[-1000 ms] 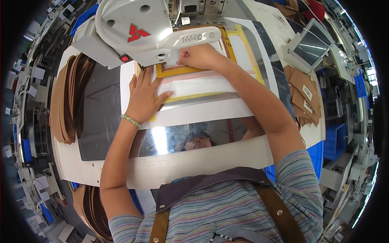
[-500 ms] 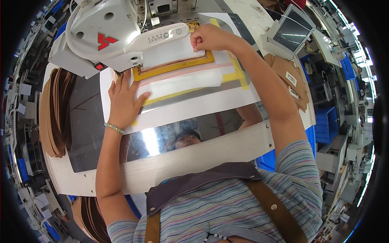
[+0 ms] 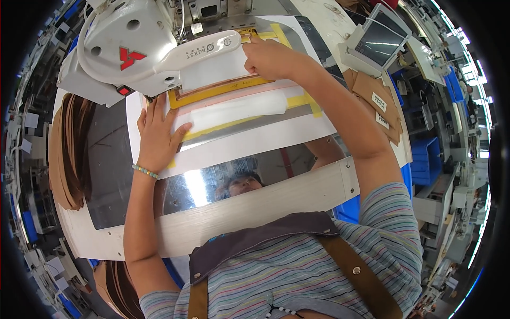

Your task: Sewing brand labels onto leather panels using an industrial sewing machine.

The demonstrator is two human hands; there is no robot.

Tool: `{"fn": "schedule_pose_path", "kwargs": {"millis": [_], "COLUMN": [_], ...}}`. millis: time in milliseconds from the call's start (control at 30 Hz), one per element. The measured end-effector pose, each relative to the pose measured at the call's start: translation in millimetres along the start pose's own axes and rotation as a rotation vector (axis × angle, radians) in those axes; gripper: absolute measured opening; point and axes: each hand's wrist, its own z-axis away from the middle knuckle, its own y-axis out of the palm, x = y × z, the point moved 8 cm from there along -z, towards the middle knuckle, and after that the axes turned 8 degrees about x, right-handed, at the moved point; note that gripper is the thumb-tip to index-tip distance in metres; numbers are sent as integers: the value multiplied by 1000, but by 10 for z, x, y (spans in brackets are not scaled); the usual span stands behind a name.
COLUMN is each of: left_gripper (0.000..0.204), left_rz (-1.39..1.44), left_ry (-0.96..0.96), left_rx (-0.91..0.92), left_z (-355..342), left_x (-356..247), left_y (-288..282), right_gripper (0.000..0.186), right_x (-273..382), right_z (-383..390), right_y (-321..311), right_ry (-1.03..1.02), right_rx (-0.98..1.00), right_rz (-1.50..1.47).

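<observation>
My left hand [image 3: 158, 130] lies flat with spread fingers on a white sheet [image 3: 223, 151], beside the left corner of a yellow-edged frame [image 3: 223, 91]. My right hand [image 3: 271, 58] is over the frame's right side. Its index finger reaches toward the far right corner while the other fingers curl under; whether they hold anything is hidden. Inside the frame is a white piece [image 3: 212, 73], partly covered by the long white arm of a sewing machine [image 3: 119, 53]. A white padded strip [image 3: 239, 112] lies nearer me, edged by yellow tape [image 3: 314, 105].
Brown cut pieces [image 3: 69, 154] hang in a stack at the left table edge. More brown pieces [image 3: 374, 103] with white labels lie at the right, below a tilted screen [image 3: 380, 37]. A shiny metal plate [image 3: 239, 183] borders the table's near edge. A blue crate [image 3: 426, 159] stands farther right.
My right hand has moved away from me and slightly left, its index finger now extended toward the frame's far corner. My left hand stays flat in place. The whole view has shifted slightly.
</observation>
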Motion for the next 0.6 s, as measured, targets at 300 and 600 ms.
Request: {"fn": "schedule_pose_path", "kwargs": {"millis": [300,600], "left_gripper": [67,66], "left_rz": [17,34], "left_ry": [-11,1], "left_rx": [-10,-82], "left_z": [5,16], "left_x": [-6,31], "left_y": [-18,13], "right_gripper": [24,15], "right_x": [-112,-54], "right_z": [-207,-302], "right_y": [-510,-64], "right_ry": [221,275], "right_rx": [-302,197], "right_rz": [-371,-15]}}
